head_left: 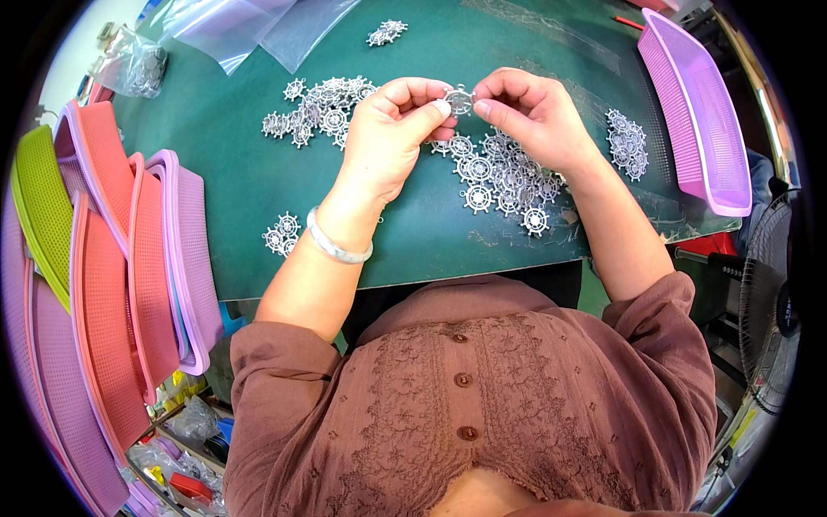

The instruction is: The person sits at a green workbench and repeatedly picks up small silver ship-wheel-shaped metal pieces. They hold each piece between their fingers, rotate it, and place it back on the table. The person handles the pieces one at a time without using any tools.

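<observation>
Between my two hands, above the green table, is a small silver ship's-wheel charm (461, 101). My left hand (398, 125) pinches its left side between thumb and fingers, with a pale bangle on that wrist. The thumb and forefinger of my right hand (538, 121) close on its right side. Under and beside my right hand spreads a loose pile of similar wheel charms (508, 177). Another pile of charms (332, 108) lies to the left of my left hand and is partly hidden by it.
Smaller clusters of charms lie at the far side (388, 33), the right (627, 144) and the near left (282, 234) of the green table (224, 172). A purple basket (698, 112) stands on the right. Stacked coloured baskets (103, 258) crowd the left. Clear plastic bags (250, 30) lie at the back.
</observation>
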The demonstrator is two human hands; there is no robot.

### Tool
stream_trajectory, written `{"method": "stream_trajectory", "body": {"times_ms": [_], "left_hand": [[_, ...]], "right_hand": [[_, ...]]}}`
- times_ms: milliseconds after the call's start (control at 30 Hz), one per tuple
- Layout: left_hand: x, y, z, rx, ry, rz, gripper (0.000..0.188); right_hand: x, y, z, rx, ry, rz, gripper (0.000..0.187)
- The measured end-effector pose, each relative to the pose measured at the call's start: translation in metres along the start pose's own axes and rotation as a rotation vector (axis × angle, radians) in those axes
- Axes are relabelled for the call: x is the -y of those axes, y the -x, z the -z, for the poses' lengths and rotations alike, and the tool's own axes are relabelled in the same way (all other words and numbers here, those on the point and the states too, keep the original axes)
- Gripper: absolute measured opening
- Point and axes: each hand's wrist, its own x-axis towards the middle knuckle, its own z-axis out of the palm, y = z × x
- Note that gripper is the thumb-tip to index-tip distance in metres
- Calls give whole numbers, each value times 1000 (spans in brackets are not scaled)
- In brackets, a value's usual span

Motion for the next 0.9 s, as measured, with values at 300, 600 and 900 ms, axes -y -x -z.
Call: {"method": "stream_trajectory", "body": {"times_ms": [300, 600, 900], "left_hand": [[13, -1, -1, -33, -511, -448, 24], [6, 4, -6, -30, -473, -194, 14], [9, 4, -5, -39, -487, -330, 9]], "right_hand": [[2, 1, -3, -19, 90, 124, 14], [3, 2, -4, 8, -132, 40, 12], [-2, 0, -3, 3, -85, 58, 11]]}}
